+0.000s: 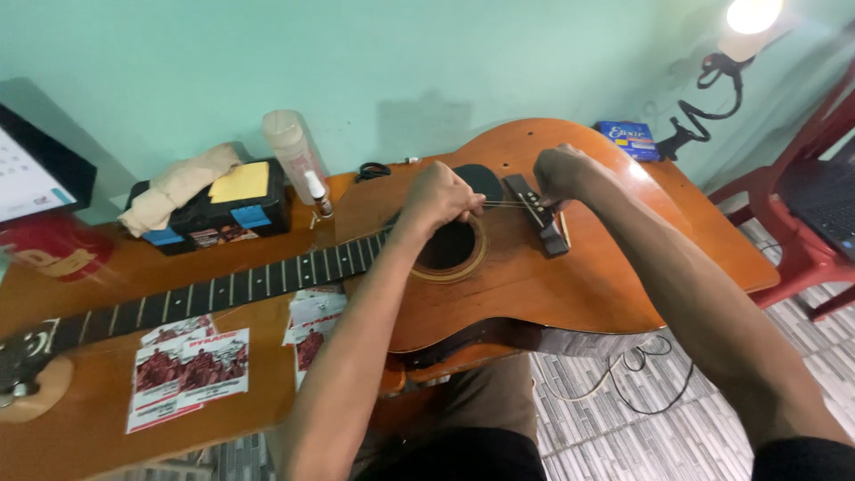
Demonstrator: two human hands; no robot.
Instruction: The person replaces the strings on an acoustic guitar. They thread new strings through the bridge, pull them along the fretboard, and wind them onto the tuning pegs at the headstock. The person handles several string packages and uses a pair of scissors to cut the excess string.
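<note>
A brown acoustic guitar (552, 276) lies flat on a wooden table (98, 419), its neck (223, 289) running left. My left hand (438, 198) hovers over the sound hole (448, 247), fingers pinched on a thin guitar string (503, 204) that runs to the bridge. My right hand (561, 171) rests at the dark bridge (545, 219), fingers pressed on its upper end where the string ends. Whether it grips anything there is hidden.
A black box (223, 214) with a cloth and yellow pad sits at the back left, next to a clear bottle (294, 156). Printed stickers (191, 370) lie on the table. A blue packet (629, 138), a lamp (748, 18) and a red chair (802, 223) are on the right.
</note>
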